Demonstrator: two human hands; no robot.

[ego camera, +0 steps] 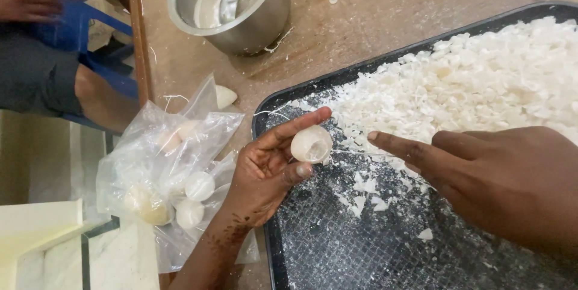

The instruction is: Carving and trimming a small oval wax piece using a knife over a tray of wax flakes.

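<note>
Left hand [265, 169] pinches a hollow white shell [311, 144] over a dark tray [301, 248] (heaped with white flakes [481, 85]); right hand [500, 175] points at it.

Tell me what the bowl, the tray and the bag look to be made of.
Bowl: polished steel, by its mirror-like grey sheen. Tray: dark, matt, grid-textured, probably coated metal or plastic. Bag: thin clear plastic film, crinkled, pale round pieces visible through it.
</note>
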